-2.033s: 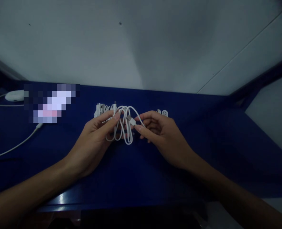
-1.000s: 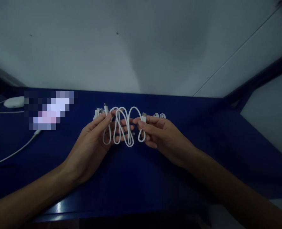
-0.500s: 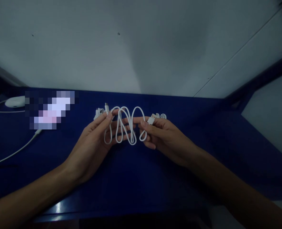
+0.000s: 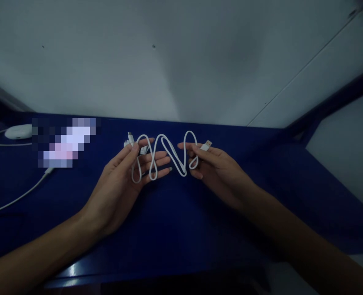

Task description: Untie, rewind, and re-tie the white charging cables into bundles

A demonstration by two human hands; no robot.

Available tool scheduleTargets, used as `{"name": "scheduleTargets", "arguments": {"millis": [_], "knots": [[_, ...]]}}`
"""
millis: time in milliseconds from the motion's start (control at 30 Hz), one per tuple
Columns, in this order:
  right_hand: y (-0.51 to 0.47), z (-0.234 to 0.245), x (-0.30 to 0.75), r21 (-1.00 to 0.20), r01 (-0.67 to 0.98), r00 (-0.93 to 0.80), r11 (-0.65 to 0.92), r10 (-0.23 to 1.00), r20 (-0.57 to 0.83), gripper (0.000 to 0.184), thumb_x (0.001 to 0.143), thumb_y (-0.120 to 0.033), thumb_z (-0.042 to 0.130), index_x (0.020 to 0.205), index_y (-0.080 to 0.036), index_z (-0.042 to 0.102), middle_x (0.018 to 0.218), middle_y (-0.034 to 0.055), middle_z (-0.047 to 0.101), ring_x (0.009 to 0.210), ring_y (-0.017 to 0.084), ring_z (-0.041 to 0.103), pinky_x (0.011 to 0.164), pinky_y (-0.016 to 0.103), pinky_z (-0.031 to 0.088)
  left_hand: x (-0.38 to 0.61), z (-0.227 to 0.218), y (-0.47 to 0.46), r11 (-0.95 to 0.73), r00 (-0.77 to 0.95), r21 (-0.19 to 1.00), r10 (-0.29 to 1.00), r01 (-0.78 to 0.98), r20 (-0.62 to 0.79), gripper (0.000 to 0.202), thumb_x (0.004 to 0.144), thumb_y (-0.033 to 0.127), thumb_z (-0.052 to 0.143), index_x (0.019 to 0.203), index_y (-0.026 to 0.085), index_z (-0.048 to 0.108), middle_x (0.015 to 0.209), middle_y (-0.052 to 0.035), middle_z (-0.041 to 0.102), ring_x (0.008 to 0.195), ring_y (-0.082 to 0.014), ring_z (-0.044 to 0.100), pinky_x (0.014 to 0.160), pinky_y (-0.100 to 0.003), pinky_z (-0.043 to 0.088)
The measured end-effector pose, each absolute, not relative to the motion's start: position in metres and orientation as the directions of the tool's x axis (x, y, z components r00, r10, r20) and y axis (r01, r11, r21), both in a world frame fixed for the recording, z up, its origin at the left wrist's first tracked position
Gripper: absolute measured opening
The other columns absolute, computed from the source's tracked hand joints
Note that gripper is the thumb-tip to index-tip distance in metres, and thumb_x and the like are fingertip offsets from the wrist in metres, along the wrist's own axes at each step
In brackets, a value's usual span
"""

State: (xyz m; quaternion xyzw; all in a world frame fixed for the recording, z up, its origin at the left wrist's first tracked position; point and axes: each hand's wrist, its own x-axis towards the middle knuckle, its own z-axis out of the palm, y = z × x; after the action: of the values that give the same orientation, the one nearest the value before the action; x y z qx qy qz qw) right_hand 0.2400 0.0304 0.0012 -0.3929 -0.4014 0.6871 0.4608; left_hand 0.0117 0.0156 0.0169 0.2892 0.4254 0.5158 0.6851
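Observation:
A white USB cable [image 4: 166, 153] hangs in several loops between my two hands above a dark blue table [image 4: 175, 221]. My left hand [image 4: 123, 180] pinches the cable near its small plug end between thumb and forefinger, the other fingers spread under the loops. My right hand [image 4: 215, 168] pinches the cable just behind the flat USB plug [image 4: 206, 145], which sticks out to the right.
A pale wall rises right behind the table. At the far left lie a white oval object [image 4: 17, 131] and a thin white cord [image 4: 18, 192] running across the table. A blurred-out patch sits beside them. More white cable [image 4: 126, 143] shows behind my left fingers.
My hands have drawn apart, stretching the bunched loops into a wider zigzag. The right hand carried the USB plug to the right and slightly up.

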Motion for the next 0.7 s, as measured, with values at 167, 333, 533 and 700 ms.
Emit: {"name": "scheduleTargets", "arguments": {"millis": [167,333,533,700], "knots": [[0.027,0.006,0.252,-0.904,-0.296,-0.338,-0.307,0.919,-0.201,0.026,0.108,-0.041,0.075,0.114,-0.020,0.089,0.095,0.0040,0.063,0.078,0.013,0.051,0.059,0.022,0.045,0.012,0.015,0.015,0.280,0.103,0.841,0.959,-0.462,-0.263,0.027,0.116,0.029,0.058,0.134,0.018,0.076,0.111,-0.0140,0.084,0.114,-0.0301,0.081,0.106,-0.053,0.068],[0.027,-0.006,0.262,-0.877,-0.322,-0.405,-0.356,0.889,-0.212,0.026,0.108,-0.042,0.074,0.114,-0.021,0.088,0.126,0.0107,0.075,0.083,0.013,0.055,0.058,0.020,0.045,0.013,0.009,0.018,0.280,0.143,0.841,0.960,-0.462,-0.241,0.028,0.116,0.030,0.057,0.134,0.020,0.077,0.107,-0.0126,0.083,0.113,-0.0288,0.081,0.106,-0.051,0.067],[0.024,-0.016,0.261,-0.856,-0.386,-0.434,-0.345,0.886,-0.162,0.024,0.107,-0.043,0.076,0.115,-0.023,0.089,0.127,0.0097,0.075,0.082,0.013,0.055,0.058,0.021,0.046,0.013,0.005,0.022,0.295,0.180,0.848,0.954,-0.440,-0.239,0.024,0.114,0.032,0.063,0.128,0.023,0.080,0.099,-0.0074,0.081,0.107,-0.0267,0.081,0.106,-0.050,0.068],[0.021,-0.016,0.261,-0.860,-0.404,-0.444,-0.311,0.889,-0.113,0.024,0.106,-0.044,0.077,0.116,-0.025,0.088,0.128,0.0092,0.071,0.081,0.014,0.051,0.056,0.024,0.043,0.013,0.006,0.022,0.312,0.154,0.848,0.950,-0.428,-0.272,0.022,0.114,0.030,0.062,0.125,0.022,0.080,0.098,-0.0066,0.078,0.101,-0.0242,0.080,0.105,-0.049,0.069]]}}
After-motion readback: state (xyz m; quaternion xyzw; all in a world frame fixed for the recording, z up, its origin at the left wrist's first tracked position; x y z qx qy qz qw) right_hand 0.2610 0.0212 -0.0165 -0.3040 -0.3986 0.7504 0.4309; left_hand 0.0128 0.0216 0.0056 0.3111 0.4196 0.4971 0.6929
